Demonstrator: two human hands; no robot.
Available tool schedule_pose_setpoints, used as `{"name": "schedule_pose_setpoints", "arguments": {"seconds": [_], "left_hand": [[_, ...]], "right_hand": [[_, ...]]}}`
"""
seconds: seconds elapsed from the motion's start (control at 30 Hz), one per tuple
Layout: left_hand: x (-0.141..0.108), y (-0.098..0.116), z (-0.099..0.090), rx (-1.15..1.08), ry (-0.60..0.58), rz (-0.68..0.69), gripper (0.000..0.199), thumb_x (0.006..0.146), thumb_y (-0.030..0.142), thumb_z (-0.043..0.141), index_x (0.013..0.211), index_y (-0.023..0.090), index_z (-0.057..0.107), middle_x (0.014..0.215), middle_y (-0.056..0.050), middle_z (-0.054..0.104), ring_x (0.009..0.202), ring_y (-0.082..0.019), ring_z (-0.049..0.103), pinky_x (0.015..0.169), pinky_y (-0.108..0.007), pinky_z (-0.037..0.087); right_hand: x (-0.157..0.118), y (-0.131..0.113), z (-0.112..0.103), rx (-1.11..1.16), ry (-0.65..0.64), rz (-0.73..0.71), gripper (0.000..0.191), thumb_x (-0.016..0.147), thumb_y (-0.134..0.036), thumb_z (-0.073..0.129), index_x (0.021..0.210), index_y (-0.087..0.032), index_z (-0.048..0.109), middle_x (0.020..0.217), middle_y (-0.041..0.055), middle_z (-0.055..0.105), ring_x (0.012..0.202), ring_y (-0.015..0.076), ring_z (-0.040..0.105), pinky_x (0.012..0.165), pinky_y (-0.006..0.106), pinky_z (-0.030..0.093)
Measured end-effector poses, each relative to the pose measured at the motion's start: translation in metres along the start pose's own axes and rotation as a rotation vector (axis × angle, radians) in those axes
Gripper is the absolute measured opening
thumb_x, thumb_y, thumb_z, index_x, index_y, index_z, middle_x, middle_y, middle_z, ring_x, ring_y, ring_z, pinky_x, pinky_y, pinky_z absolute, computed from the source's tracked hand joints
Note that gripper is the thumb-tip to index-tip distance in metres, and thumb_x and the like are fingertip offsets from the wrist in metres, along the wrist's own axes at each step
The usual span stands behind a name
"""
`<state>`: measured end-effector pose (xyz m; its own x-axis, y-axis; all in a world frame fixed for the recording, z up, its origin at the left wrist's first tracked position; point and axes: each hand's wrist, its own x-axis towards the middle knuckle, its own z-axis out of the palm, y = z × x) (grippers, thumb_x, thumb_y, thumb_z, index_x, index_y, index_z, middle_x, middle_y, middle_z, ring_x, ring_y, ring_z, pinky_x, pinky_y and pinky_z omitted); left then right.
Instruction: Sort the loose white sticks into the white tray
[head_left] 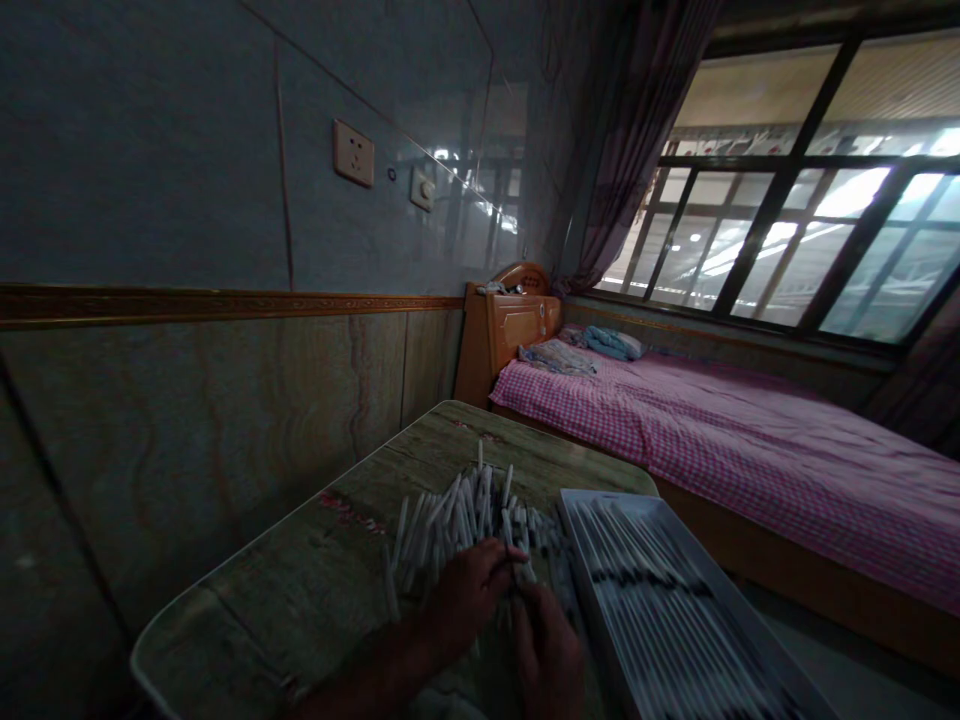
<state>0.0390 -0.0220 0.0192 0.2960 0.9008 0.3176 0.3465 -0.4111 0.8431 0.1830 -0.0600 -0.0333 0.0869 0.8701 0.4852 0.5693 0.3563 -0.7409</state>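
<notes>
Over the table's near part, my left hand [466,592] and my right hand [549,640] meet with fingers pinched together. Between the fingertips is a thin, dark, pen-like piece [513,572]; the dim light hides its exact kind, and I cannot tell which hand bears it. Just beyond my hands lies a loose heap of white pen-like tubes [457,515], pointing various ways. To the right of my right hand, a pale shallow tray [574,495] holds rows of slim white pens with black ends [675,625], laid side by side.
The green marble-patterned table [300,585] has rounded corners and stands along a tiled wall [187,400]. Behind it and to the right is a bed [712,420] with a pink checked sheet and a wooden headboard [517,325]. A wide window [750,240] lies beyond.
</notes>
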Motion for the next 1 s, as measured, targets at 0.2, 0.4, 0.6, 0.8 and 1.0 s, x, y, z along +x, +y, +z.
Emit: {"name": "schedule_pose_setpoints", "arguments": {"seconds": [0.2,0.4,0.6,0.8,1.0], "left_hand": [[-0.017,-0.010,0.006,-0.228,0.001,-0.034,0.029,0.087,0.036,0.046,0.092,0.020,0.070,0.095,-0.008,0.069,0.092,-0.022,0.063,0.085,-0.030,0.048],[-0.013,-0.019,0.004,-0.238,0.156,-0.092,0.028,0.081,0.045,0.056,0.078,0.020,0.067,0.082,-0.005,0.066,0.084,-0.021,0.062,0.081,-0.031,0.048],[-0.004,-0.022,-0.001,-0.527,0.493,-0.349,0.047,0.076,0.067,0.052,0.077,0.020,0.058,0.066,0.001,0.060,0.056,-0.015,0.055,0.053,-0.026,0.046],[-0.001,-0.026,-0.005,-0.539,0.489,-0.386,0.047,0.075,0.068,0.052,0.076,0.021,0.056,0.062,0.002,0.058,0.053,-0.014,0.054,0.048,-0.024,0.043],[-0.001,-0.035,0.000,-0.432,0.416,-0.316,0.043,0.082,0.059,0.047,0.092,0.019,0.061,0.058,0.004,0.055,0.051,-0.014,0.052,0.047,-0.024,0.041]], "right_hand": [[-0.002,-0.001,0.000,-0.135,-0.201,-0.082,0.039,0.097,-0.037,0.033,0.115,-0.026,0.066,0.110,0.0068,0.071,0.103,0.0189,0.066,0.087,0.026,0.051],[-0.004,0.003,0.006,-0.174,-0.239,-0.045,0.040,0.098,-0.038,0.032,0.112,-0.025,0.067,0.107,0.0085,0.072,0.098,0.0197,0.068,0.086,0.027,0.052],[0.009,0.001,-0.010,-0.169,-0.064,0.132,0.042,0.097,-0.036,0.029,0.109,-0.020,0.066,0.110,0.0094,0.070,0.102,0.0199,0.065,0.088,0.027,0.050],[0.063,-0.009,-0.023,-0.516,-0.221,0.149,0.034,0.088,-0.012,0.036,0.098,-0.019,0.068,0.098,0.0089,0.070,0.085,0.0179,0.065,0.074,0.024,0.048],[0.098,-0.011,-0.013,-0.851,-0.421,0.116,0.032,0.091,-0.013,0.039,0.095,-0.018,0.070,0.099,0.0116,0.069,0.084,0.0188,0.066,0.067,0.025,0.045]]}}
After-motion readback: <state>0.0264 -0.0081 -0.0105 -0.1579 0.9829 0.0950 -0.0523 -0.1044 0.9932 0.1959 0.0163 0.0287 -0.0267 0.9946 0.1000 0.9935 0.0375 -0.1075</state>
